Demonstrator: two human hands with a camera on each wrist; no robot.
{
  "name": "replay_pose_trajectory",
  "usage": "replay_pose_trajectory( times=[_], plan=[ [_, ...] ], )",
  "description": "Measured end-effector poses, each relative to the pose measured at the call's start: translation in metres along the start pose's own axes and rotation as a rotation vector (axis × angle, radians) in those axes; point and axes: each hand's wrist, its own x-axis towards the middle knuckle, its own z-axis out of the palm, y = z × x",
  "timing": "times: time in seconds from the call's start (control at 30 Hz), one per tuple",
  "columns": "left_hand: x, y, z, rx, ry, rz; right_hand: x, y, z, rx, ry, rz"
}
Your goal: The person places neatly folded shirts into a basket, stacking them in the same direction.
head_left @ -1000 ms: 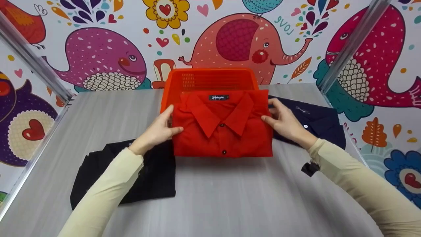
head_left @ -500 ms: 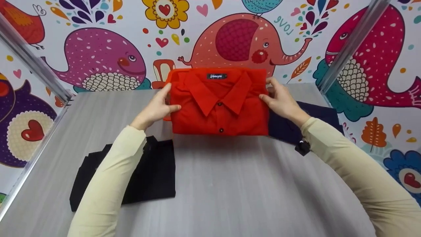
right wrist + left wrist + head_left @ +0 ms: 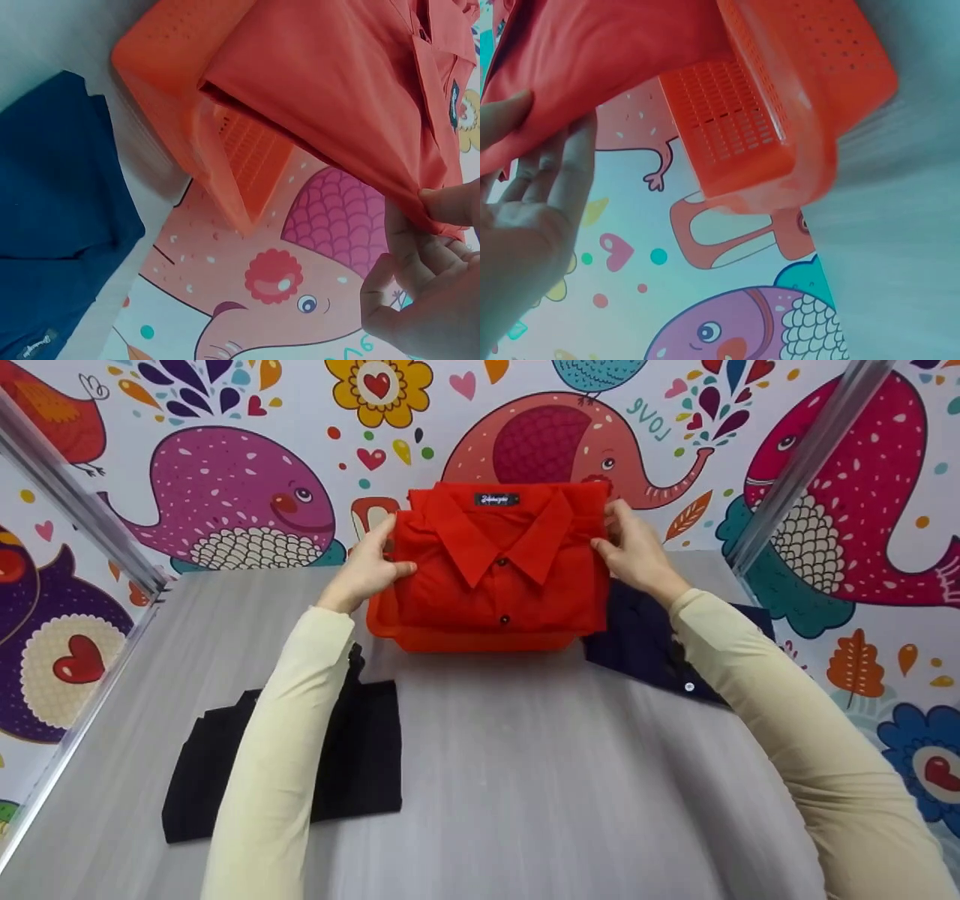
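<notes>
A folded red shirt, collar and dark label facing up, is held between both hands over the orange basket. My left hand pinches its left edge, thumb on top and fingers beneath. On the opposite side my right hand pinches the right edge the same way. In the left wrist view the shirt hangs above the basket's rim, with part of the perforated inside visible. The right wrist view shows the shirt's lower corner overlapping the basket.
A folded black garment lies on the table at the left, partly behind the left sleeve. At the right lies a folded navy shirt, partly under the right forearm. A patterned wall rises behind the basket.
Both hands have carried the red shirt away from me and over the basket, which now shows below the shirt's front edge. The black and navy garments have stayed in place.
</notes>
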Motion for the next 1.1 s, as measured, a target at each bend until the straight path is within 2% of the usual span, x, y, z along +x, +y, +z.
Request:
replay_pose_trajectory(
  times=[0.27, 0.4, 0.5, 0.73, 0.83, 0.97, 1.1],
  plan=[
    [0.013, 0.003, -0.009, 0.048, 0.056, -0.006, 0.022, -0.005, 0.001, -0.038, -0.013, 0.001],
    [0.017, -0.002, -0.009, 0.067, 0.095, -0.012, 0.027, -0.006, 0.008, -0.076, -0.034, -0.004],
    [0.018, -0.005, -0.006, 0.087, 0.099, -0.032, 0.029, -0.006, 0.013, -0.095, -0.061, 0.009],
    [0.020, -0.008, -0.002, 0.151, 0.058, -0.058, 0.027, 0.002, 0.018, -0.126, -0.084, 0.014],
    [0.021, -0.010, -0.001, 0.195, 0.020, -0.117, 0.024, 0.006, 0.016, -0.123, -0.076, 0.016],
    [0.016, -0.015, -0.006, 0.273, -0.015, -0.206, 0.021, 0.014, 0.010, -0.095, -0.047, 0.041],
    [0.007, -0.025, -0.016, 0.297, -0.020, -0.212, 0.016, 0.028, 0.002, -0.085, -0.015, 0.073]
  ],
)
